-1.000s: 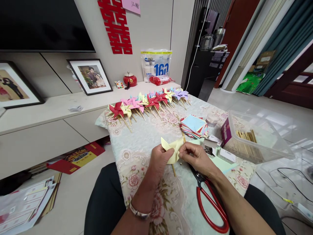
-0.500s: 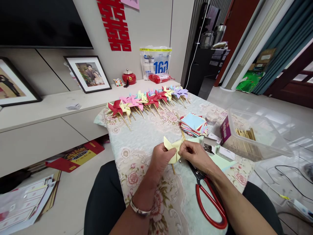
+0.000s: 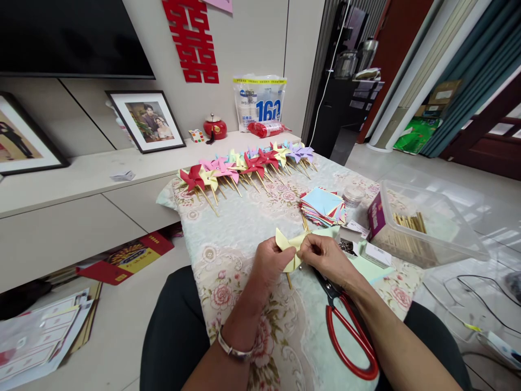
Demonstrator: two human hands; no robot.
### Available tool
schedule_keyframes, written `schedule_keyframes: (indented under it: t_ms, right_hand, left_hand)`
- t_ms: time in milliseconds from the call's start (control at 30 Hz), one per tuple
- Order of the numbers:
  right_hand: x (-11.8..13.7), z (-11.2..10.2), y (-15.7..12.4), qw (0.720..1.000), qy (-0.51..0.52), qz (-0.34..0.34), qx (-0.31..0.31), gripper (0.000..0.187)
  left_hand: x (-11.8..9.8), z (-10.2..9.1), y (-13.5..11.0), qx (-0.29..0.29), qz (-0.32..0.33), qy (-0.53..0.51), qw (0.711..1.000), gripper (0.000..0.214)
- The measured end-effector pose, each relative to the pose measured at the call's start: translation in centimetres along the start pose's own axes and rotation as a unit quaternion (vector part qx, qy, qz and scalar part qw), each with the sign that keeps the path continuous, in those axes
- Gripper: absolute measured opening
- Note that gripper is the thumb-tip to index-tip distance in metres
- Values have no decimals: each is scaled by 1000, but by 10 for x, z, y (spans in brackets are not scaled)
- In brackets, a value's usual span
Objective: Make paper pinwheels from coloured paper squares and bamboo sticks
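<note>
My left hand [image 3: 271, 263] grips a pale yellow paper pinwheel [image 3: 288, 245] by its folded blades, over a table with a floral cloth [image 3: 228, 239]. My right hand [image 3: 325, 258] pinches the same pinwheel at its centre from the right. A thin wooden stick [image 3: 288, 281] pokes down below the paper between my hands. Both hands are closed around the pinwheel. Red-handled scissors [image 3: 350, 339] lie on the cloth just under my right wrist.
A row of several finished pinwheels [image 3: 248, 165] lies along the table's far edge. A stack of coloured paper squares [image 3: 323, 209] sits behind my hands. A clear plastic box [image 3: 427, 228] with sticks stands at right. A low cabinet [image 3: 81, 206] with framed photos is at left.
My hands and the yellow pinwheel shifted slightly to the right and closer together; the fingers keep working at its centre. Nothing else moved.
</note>
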State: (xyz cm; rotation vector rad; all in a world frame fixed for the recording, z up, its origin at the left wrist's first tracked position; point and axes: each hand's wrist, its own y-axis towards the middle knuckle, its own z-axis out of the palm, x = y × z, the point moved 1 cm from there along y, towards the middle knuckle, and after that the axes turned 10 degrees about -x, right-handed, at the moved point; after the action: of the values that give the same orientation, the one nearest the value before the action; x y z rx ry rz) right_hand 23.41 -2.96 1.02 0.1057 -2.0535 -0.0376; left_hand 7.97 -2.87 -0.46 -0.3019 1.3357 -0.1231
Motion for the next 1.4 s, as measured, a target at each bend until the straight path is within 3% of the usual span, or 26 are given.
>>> schedule_keyframes:
  t_ms: [533,667,733,833,933,1033,1167,1400]
  right_hand:
    - [-1,1,-1,1000,9,13,9,16]
    - [0,0,-2,999,32,11,18,25]
    - [-2,-2,-1,998,66,3,-13,32]
    - [-7,-9,2,980,156,-32,-118,30]
    - [-12,-15,4,957,232,-64,-160,27]
    - [-12,-14,5,960,260,-67,-80,53]
    - [-7,-9,1,965,253,-50,53,73]
    - [-1,-3,-3,981,187,-24,53,79]
  left_hand:
    - [3,-1,1,0,3,31,1000,16]
    - [3,-3,2,6,12,27,1000,14]
    - [2,-4,1,3,6,20,1000,15]
    - [-3,-8,-1,6,-12,25,1000,19]
    - [-11,-13,-1,58,-22,49,997,21]
    - [-19,-18,3,119,-19,109,987,17]
    - [-32,-21,11,155,16,214,964,3]
    - [-52,-7,10,186,45,272,943,5]
